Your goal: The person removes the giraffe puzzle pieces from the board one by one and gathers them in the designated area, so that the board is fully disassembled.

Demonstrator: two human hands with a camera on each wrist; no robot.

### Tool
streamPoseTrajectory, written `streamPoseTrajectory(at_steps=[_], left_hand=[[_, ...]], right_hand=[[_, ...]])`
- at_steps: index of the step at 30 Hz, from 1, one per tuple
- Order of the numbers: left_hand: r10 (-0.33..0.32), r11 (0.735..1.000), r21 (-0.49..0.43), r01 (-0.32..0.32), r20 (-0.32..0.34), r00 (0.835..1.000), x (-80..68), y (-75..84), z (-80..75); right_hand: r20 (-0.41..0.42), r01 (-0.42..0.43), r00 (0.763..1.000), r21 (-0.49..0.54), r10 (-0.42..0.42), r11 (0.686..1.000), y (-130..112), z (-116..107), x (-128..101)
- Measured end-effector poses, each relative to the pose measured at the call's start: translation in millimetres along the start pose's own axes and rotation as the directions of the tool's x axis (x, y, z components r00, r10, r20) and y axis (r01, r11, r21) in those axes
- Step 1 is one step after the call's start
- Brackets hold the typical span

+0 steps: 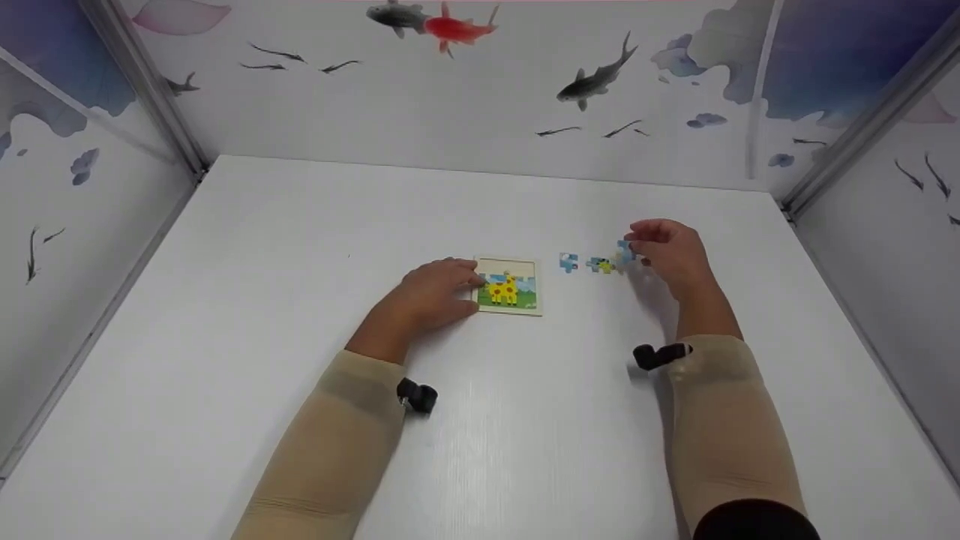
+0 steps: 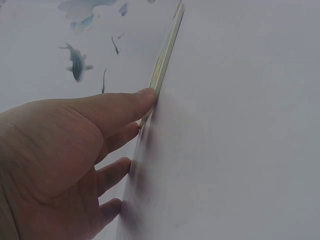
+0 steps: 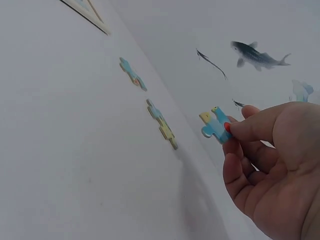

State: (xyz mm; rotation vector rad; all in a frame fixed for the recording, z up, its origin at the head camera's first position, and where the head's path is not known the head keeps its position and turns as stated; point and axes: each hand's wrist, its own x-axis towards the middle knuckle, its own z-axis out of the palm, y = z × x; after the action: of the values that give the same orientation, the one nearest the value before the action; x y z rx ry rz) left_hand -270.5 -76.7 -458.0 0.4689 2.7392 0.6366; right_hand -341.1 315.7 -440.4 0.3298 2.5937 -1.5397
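Observation:
A framed puzzle board (image 1: 509, 311) with a giraffe picture lies flat on the white table; a bare wooden strip shows along its far side. My left hand (image 1: 439, 296) rests at its left edge, thumb and forefinger touching the frame in the left wrist view (image 2: 167, 55) and the other fingers spread on the table. To the right, my right hand (image 1: 673, 255) pinches a blue jigsaw piece (image 3: 218, 127) with yellow parts between thumb and fingers, raised off the table. Left of that hand lie a blue piece (image 1: 568, 262) and a blue, yellow and green piece (image 1: 600, 264).
A white table (image 1: 510, 420) spreads around the board. White panels with painted fish (image 1: 596, 79) stand along its back and sides, joined by metal posts (image 1: 862, 120) at the corners. Small black devices (image 1: 417, 396) sit on both sleeve cuffs.

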Motion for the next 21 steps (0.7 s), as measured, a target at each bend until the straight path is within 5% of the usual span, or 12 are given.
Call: streamPoseTrajectory(at_steps=[13,21], left_hand=[[0.005,1.0,0.005,-0.005,-0.001,1.0,0.9,0.2,-0.5],[0.005,1.0,0.006,-0.005,0.01,1.0,-0.2,-0.2,-1.2]], right_hand=[[0.028,-0.081,0.996,-0.14,0.086,0.987,16,-12,4],[0.03,-0.055,0.998,-0.172,0.062,0.983,15,-10,5]])
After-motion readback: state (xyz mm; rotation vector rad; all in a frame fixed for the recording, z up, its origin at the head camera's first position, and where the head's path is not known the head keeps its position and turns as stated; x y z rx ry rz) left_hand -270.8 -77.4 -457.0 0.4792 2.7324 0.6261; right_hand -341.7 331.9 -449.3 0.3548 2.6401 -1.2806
